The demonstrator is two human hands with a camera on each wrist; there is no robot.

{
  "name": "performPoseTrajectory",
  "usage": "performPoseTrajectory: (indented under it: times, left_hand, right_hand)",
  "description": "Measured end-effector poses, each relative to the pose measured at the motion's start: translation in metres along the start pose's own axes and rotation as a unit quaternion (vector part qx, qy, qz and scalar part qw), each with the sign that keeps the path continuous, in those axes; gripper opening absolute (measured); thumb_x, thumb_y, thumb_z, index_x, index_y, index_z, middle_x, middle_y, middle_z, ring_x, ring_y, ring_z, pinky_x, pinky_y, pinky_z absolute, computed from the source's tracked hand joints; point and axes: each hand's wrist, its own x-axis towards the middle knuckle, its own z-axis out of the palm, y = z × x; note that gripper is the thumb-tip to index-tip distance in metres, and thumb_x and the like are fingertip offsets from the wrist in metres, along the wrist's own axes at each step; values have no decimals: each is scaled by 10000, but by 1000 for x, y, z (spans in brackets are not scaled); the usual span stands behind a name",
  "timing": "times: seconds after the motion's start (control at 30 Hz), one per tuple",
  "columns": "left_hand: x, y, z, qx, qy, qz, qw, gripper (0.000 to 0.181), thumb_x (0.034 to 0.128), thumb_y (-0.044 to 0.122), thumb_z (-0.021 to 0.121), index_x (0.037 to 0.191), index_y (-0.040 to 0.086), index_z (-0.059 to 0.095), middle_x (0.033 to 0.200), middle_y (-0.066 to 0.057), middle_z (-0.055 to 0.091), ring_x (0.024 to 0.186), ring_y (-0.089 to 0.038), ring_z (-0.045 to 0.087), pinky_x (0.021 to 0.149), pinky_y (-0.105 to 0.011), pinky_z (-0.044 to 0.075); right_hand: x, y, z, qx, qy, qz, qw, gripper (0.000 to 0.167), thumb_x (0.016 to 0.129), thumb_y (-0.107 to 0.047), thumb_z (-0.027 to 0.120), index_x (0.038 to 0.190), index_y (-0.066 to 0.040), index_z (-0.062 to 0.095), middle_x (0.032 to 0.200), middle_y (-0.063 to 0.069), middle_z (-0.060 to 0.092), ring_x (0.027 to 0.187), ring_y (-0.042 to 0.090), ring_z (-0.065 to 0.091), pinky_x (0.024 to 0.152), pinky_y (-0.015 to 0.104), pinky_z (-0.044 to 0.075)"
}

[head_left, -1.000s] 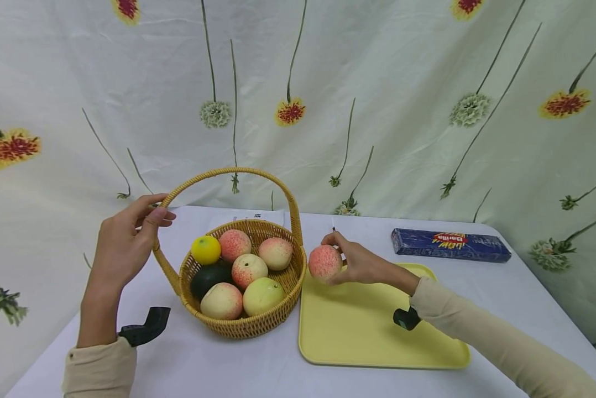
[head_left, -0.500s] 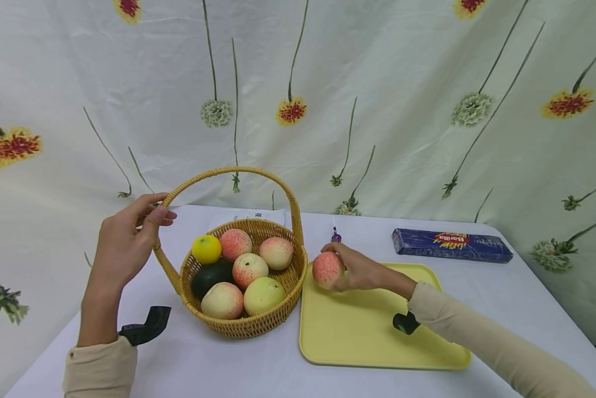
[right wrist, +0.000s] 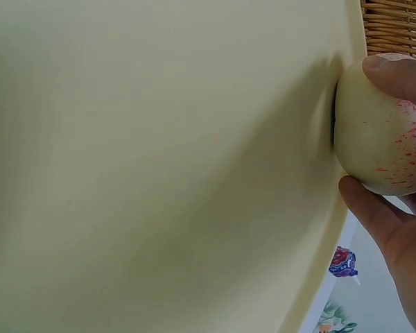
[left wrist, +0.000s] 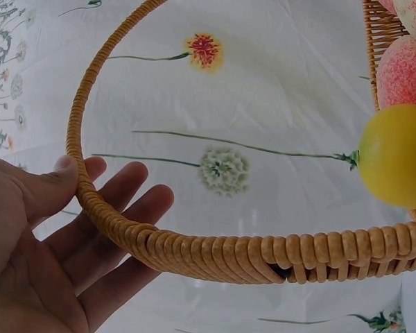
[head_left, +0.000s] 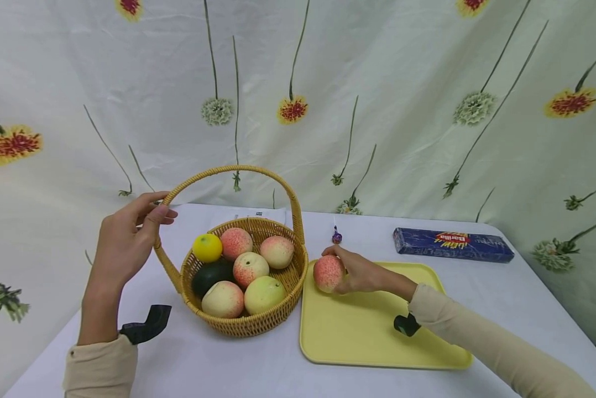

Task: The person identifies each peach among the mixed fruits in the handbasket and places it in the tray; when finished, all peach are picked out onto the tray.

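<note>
On the handle [head_left: 238,168] of the basket [head_left: 243,328], the left hand [head_left: 127,239] pinches thumb against fingers, apparently for steadiness, while just right of the basket the right hand [head_left: 360,271] grips a peach [head_left: 327,275] at the basket-side corner of the yellow tray [head_left: 353,337], presumably against rolling.

A blue box [head_left: 453,245] marked "Barilla" lies at the right rear of the white table [head_left: 218,365]. A purple-wrapped lollipop [head_left: 336,237] lies left of it, well apart. Farther left, a white sheet [head_left: 271,215] is partly hidden. Behind hangs a flower-printed curtain [head_left: 377,66].
</note>
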Motion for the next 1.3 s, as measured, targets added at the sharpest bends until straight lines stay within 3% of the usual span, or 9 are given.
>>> performPoseTrajectory:
  times: [0.1,0.27,0.33,0.5,0.63,0.97,1.17,1.3]
  left_hand:
    - [0,-1,0,-26,-8,17,10000,378,1008,300,473,1330,120,558,1023,-141,704,937,-279,645,674,-78,415]
    - [0,-2,0,-23,-11,4,10000,372,1004,291,486,1319,109,567,1029,-143,704,945,-285,648,668,-64,411]
    - [0,-2,-1,-37,-16,-27,10000,373,1002,296,491,1308,101,574,1033,-143,704,924,-229,651,662,-58,415]
    - [0,-2,-2,-148,-59,-143,9998,391,996,329,492,1281,78,586,1052,-133,698,841,76,572,655,-48,432]
    - [0,-3,-1,-258,-107,-202,9994,408,992,350,492,1275,71,587,1064,-127,694,827,159,527,671,-40,436]
    - [-1,-4,-7,-271,-426,-368,9980,465,990,408,468,1311,84,559,1095,-128,686,835,83,538,724,-33,406]
    - [-1,-3,-6,-230,-439,-355,9981,466,993,409,462,1317,87,553,1097,-128,684,838,40,545,720,-38,409]
    - [-1,-4,-6,-279,-456,-300,9981,428,1002,354,472,1313,70,554,1087,-149,682,858,-61,567,715,-57,421]
  right_hand:
    - [-1,0,0,28,2,-19,10000,744,687,-12,819,1303,-35,402,1246,145,531,1091,257,575,865,293,511]
    - [-3,-1,1,-42,-10,-74,10000,759,689,-10,813,1319,-3,390,1260,160,521,1106,272,570,874,291,506]
    - [-3,-1,1,-8,-49,-67,10000,762,695,-6,805,1328,4,381,1267,164,516,1109,272,569,878,289,503]
    - [-3,-1,2,228,-132,28,9996,733,729,-52,789,1331,-12,373,1263,163,517,1087,249,576,861,291,512]
    - [-3,1,2,399,-148,108,9990,702,761,-111,770,1331,-18,371,1258,162,519,1060,232,586,834,302,529]
    - [-5,1,1,360,-222,215,9989,761,792,-143,743,1403,16,318,1299,183,501,1059,244,593,820,319,531]
    - [-5,2,1,218,-247,221,9992,804,802,-170,740,1443,2,288,1334,188,479,1053,232,600,808,304,533]
    - [-5,0,0,116,-252,211,9994,822,803,-192,745,1460,-26,280,1347,188,470,1058,235,597,804,298,532]
